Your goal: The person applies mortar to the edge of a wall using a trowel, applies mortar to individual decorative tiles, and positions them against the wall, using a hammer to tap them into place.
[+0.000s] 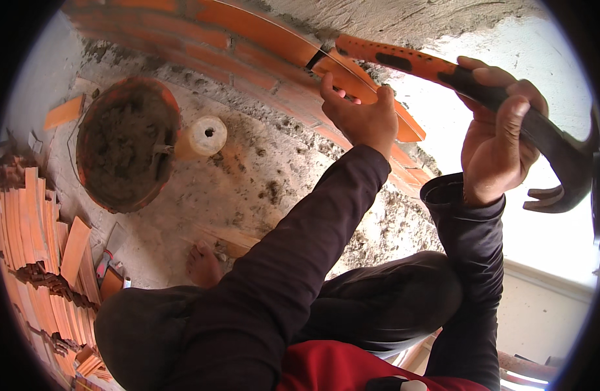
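My right hand (499, 133) is wrapped round a claw hammer (472, 85) near its dark steel head. The hammer's orange and black handle points left, its end just above the far edge of the brick wall (248, 75). My left hand (364, 120) grips a thin orange brick (411, 124) on top of that wall, finger and thumb apart on it. A dark gap (315, 60) separates this brick from the orange brick (267, 26) beside it. A thin pale string runs along the top course.
On the dusty floor at left stands a round tub (127, 146) of grey mortar, beside a white-topped roll or cylinder (207, 135). Stacked thin bricks (33, 221) fill the left edge, with a trowel (111, 251) near them. My bare foot (203, 264) rests below the tub.
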`<state>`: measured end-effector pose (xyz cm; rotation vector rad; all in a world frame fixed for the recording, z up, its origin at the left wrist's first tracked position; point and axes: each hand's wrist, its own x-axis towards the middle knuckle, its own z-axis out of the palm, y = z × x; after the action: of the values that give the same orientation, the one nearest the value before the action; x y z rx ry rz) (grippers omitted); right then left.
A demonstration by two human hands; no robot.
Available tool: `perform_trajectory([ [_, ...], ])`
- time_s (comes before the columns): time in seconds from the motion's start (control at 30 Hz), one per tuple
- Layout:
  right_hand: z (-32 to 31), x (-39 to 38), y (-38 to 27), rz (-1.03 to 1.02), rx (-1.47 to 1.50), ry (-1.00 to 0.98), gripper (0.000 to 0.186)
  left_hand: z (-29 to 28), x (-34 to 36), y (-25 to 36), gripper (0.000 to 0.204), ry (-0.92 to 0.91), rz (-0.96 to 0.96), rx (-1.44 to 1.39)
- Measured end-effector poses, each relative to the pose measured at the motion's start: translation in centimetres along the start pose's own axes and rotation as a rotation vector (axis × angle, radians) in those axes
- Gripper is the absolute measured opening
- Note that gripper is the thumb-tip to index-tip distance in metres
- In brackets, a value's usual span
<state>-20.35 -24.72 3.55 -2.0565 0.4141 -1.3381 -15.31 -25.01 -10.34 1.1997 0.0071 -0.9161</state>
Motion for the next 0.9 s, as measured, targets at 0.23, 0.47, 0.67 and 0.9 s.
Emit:
perform_trajectory([
  [0.23, 0.05, 0.23, 0.45, 0.011, 0.003, -0.012, 0.024, 0.26, 0.08, -0.03, 0.090, -0.012, -0.004, -0.027],
  [0.47, 0.19, 0.33, 0.54, -0.002, -0.021, 0.002, 0.026, 0.11, 0.35, -0.30, 0.090, 0.001, 0.021, -0.009],
  [0.67, 0.28, 0.29, 0.33, 0.034, -0.027, 0.008, 0.029, 0.08, 0.24, -0.05, 0.090, -0.015, -0.012, 0.000],
  [0.9, 0.15, 0.29, 0.18, 0.064, -0.046, 0.013, 0.027, 0.01, 0.43, -0.28, 0.089, -0.020, 0.002, 0.017],
])
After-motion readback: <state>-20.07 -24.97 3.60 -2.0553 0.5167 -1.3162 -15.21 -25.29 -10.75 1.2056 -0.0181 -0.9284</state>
